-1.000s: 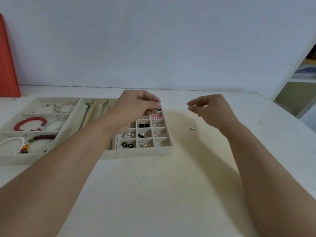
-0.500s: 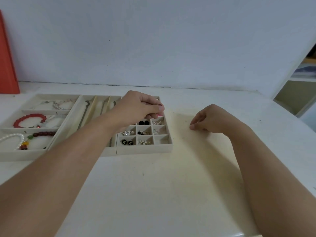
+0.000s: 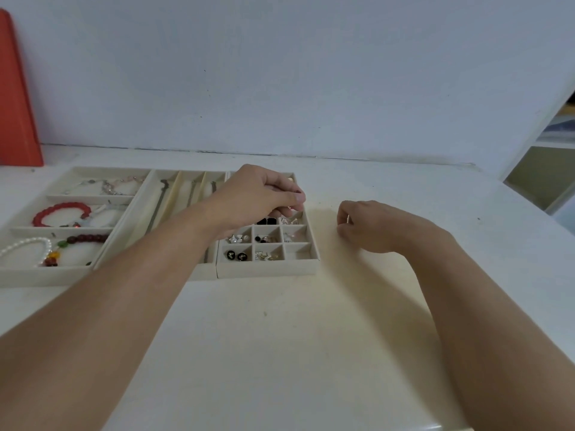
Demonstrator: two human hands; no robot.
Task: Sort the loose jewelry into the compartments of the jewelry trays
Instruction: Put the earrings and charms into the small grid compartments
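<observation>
My left hand [image 3: 258, 197] hangs over the far rows of the grid tray [image 3: 267, 270], fingers curled down with thumb and fingertips pinched together; whether a piece sits in that pinch I cannot tell. My right hand [image 3: 370, 227] rests on the surface [image 3: 280, 353] just right of that tray, fingertips pinched on something small and pale, seemingly the loose earring. To do this step well, I judge I should carry the pinch low over the tray wall, match the piece to the cell holding its like, and release only once my fingertips are inside that cell, since a tiny stud dropped from height could bounce into a neighbour. The near right cell looks bare, should it need its own place.

Compared with a second ago, the small stud that lay on the surface between tray and right hand is no longer visible; that hand has dropped from mid-air to the surface where the stud lay. The left hand has barely shifted. The bracelet tray [image 3: 46, 276] and the chain tray [image 3: 177, 194] look unchanged.
</observation>
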